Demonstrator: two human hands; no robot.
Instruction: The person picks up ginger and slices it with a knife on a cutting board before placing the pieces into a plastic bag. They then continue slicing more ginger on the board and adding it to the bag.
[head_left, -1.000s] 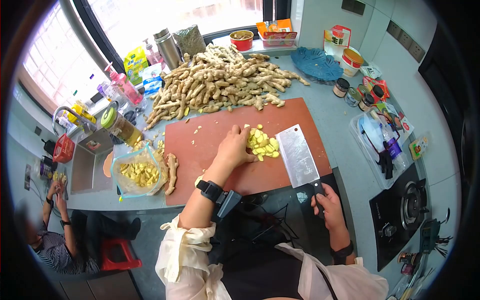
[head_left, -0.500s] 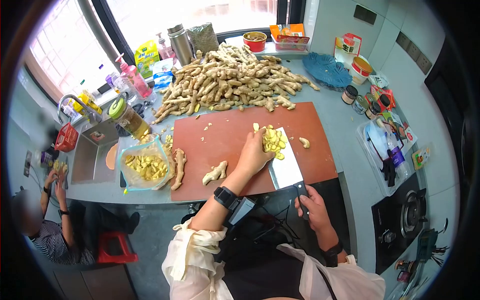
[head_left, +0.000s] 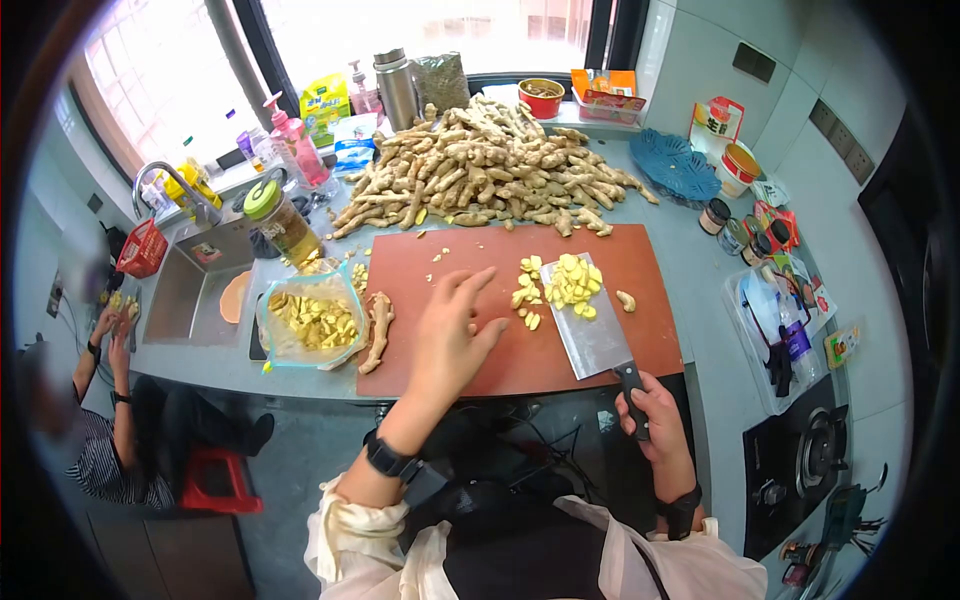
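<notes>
My right hand [head_left: 655, 415] grips the black handle of a cleaver [head_left: 598, 343], whose broad blade lies over the cutting board [head_left: 510, 385]. A heap of ginger slices [head_left: 574, 285] rests on the blade. More loose slices [head_left: 527, 290] lie on the board just left of it. My left hand [head_left: 455, 340] hovers over the board left of the slices, fingers apart and holding nothing. A ginger root [head_left: 378, 333] lies along the board's left edge, and a small ginger knob [head_left: 626, 301] sits right of the blade.
Behind the board rises a large pile of ginger [head_left: 480, 170]. An open bag of cut ginger [head_left: 312, 325] stands left, near a lidded jar [head_left: 280, 222] and the sink [head_left: 190, 290]. A stove [head_left: 800, 470] is at right. Another person [head_left: 120, 440] sits far left.
My left hand has let go of the ginger slices and moved left, opening. Slices now sit on the blade and beside it. A ginger piece seen mid-board earlier no longer shows.
</notes>
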